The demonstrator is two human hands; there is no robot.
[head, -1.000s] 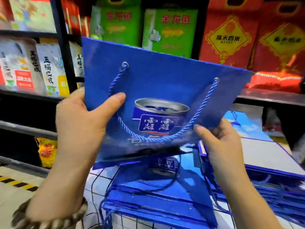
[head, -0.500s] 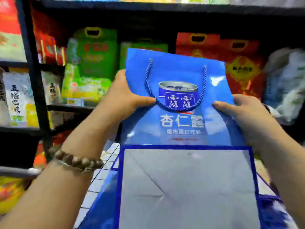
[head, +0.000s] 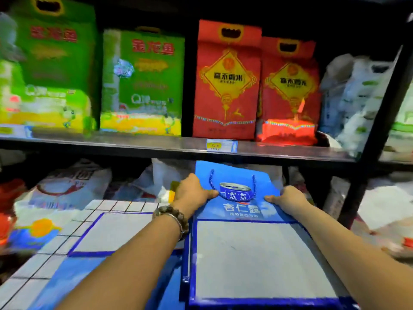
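Blue paper bag [head: 243,212]: one item, folded flat, held at both side edges between my two grips.

- Left grip [head: 192,191]: clenched on the bag's left edge, thumb laid on the printed face, fingers curled round behind. Bead bracelet [head: 172,218] on that wrist.
- Right grip [head: 288,198]: grasping the right edge the same way, thumb on top; the fingers beneath I cannot see.
- Between the grips: printed can [head: 234,192] and a blue rope handle [head: 211,180] looped round it, with white lettering just nearer to me.
- Nearer than the grips: the bag's grey base panel, folded up flat and bordered in blue.
- Left of the left grip: second flat bag [head: 111,231], grey panel up, lying on a white gridded surface [head: 125,205] just beside the held one.
- Beyond the grips: the bag's top edge reaches under a dark shelf [head: 156,146] carrying a price tag [head: 221,145].
- Above, on that shelf: two red sacks [head: 225,81] straight over the grips, two green sacks [head: 143,81] off to the left, all upright.
- Far left, below the shelf: white sacks [head: 67,186], blurred; I log no detail.
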